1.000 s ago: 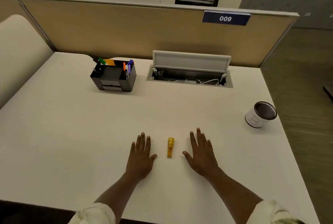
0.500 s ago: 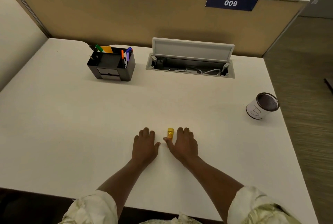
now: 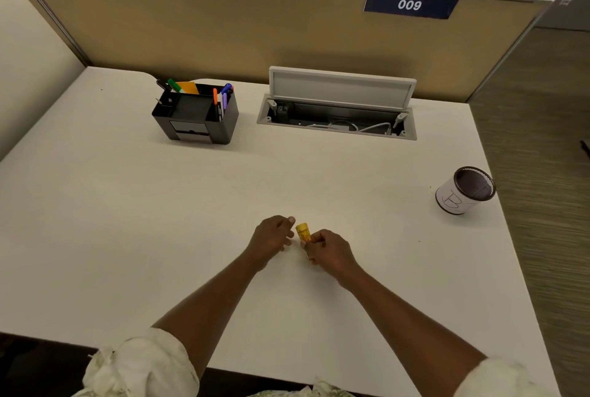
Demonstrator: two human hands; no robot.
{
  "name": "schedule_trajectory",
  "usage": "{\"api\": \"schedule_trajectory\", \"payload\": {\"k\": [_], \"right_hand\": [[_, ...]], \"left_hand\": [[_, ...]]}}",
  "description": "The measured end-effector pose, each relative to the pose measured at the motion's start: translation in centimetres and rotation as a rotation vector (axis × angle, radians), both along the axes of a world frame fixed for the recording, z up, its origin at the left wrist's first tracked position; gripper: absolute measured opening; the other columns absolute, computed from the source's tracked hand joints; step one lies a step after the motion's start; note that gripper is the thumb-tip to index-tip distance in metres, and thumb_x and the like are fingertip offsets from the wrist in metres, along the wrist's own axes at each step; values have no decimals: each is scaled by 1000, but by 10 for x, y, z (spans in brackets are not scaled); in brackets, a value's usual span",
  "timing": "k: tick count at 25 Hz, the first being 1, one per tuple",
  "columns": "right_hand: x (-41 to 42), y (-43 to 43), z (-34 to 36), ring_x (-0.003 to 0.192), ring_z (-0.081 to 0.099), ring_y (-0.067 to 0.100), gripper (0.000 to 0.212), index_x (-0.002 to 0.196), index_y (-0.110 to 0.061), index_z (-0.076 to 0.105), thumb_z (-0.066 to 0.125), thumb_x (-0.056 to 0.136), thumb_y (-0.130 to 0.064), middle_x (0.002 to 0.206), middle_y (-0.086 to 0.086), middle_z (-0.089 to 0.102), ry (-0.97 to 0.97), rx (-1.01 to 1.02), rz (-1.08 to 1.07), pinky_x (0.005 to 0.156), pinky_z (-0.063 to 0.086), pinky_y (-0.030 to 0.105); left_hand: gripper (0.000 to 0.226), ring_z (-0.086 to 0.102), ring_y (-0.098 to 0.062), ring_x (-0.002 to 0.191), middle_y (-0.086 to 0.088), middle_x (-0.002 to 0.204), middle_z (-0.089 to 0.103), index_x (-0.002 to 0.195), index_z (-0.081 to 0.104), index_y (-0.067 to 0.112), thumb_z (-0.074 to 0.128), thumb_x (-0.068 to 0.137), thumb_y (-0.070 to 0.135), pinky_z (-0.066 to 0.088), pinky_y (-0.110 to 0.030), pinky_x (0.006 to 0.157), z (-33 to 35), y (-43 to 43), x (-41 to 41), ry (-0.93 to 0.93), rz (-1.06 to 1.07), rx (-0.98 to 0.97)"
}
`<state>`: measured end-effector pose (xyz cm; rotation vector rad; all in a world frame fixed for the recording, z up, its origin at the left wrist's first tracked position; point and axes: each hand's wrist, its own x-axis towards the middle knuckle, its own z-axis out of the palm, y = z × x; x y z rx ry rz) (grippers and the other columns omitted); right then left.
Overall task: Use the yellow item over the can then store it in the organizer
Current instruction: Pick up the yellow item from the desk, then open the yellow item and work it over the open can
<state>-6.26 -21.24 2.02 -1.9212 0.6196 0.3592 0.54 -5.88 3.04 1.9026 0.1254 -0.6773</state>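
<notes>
The small yellow item (image 3: 302, 231) is lifted off the white desk (image 3: 127, 237), pinched at its lower end by my right hand (image 3: 325, 249). Only its upper end shows above the fingers. My left hand (image 3: 271, 235) hovers just to its left with fingers loosely curled, thumb near the yellow item but holding nothing. The can (image 3: 464, 190), a white-wrapped cup with a dark mesh inside, stands near the desk's right edge. The black organizer (image 3: 196, 115) with several markers and an empty middle compartment sits at the back left.
An open cable hatch (image 3: 338, 109) with a raised grey lid and wires inside lies at the back centre. A tan partition (image 3: 223, 20) with a "009" plate walls the far edge. The desk's right edge drops to carpet.
Both hands were flat on the desk beside the lying yellow item. My right hand has closed on it and raised it, while my left hand has curled up beside it.
</notes>
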Motion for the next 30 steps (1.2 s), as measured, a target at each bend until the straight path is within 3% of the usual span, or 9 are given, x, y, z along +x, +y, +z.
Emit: {"api": "schedule_trajectory", "payload": {"k": [3, 8, 15, 20, 24, 26, 30], "right_hand": [[-13, -21, 19, 79, 77, 25, 31, 99, -14, 64, 79, 81, -34, 86, 8, 79, -14, 162, -67, 79, 63, 45], [-31, -57, 49, 77, 75, 22, 34, 100, -18, 59, 81, 81, -36, 85, 6, 77, -71, 128, -100, 63, 57, 29], [-37, -108, 80, 72, 67, 20, 32, 109, -8, 67, 62, 98, -37, 89, 11, 78, -84, 354, -81, 65, 54, 34], [-39, -139, 97, 59, 53, 16, 44, 115, -1, 65, 50, 103, -40, 74, 8, 64, -101, 649, -103, 55, 42, 28], [-38, -159, 103, 54, 40, 12, 43, 110, -5, 58, 50, 98, -46, 68, 3, 50, -135, 859, -127, 51, 32, 26], [-36, -168, 104, 53, 36, 11, 43, 105, -7, 55, 50, 97, -49, 67, 2, 46, -170, 848, -136, 52, 29, 27], [-34, -192, 108, 53, 30, 11, 41, 100, -9, 53, 48, 98, -50, 65, 0, 42, -209, 767, -117, 50, 26, 25]], "left_hand": [[44, 66, -20, 70, -11, 85, 73, 100, 72, 3, 60, 94, 44, 51, -32, 63, 19, -19, 5, 68, -36, -151], [30, 68, -17, 72, -18, 94, 75, 93, 76, 4, 72, 88, 33, 55, -30, 65, 43, -60, 6, -13, -227, -186], [23, 68, -19, 81, -17, 99, 75, 104, 74, 8, 64, 94, 26, 56, -34, 75, 70, -113, 1, -51, -292, -276], [29, 66, -16, 89, -14, 103, 74, 113, 73, 11, 59, 97, 31, 51, -34, 84, 90, -145, 2, -6, -351, -341], [35, 56, -15, 76, -17, 111, 73, 115, 71, 5, 54, 100, 31, 50, -35, 86, 99, -178, -4, 143, -261, -480], [33, 52, -21, 78, -17, 109, 72, 112, 71, 3, 55, 99, 28, 50, -37, 87, 101, -194, -6, 197, -177, -532], [26, 61, -29, 100, -11, 101, 74, 107, 71, 5, 54, 100, 24, 51, -40, 93, 109, -219, -4, 172, -166, -548]]}}
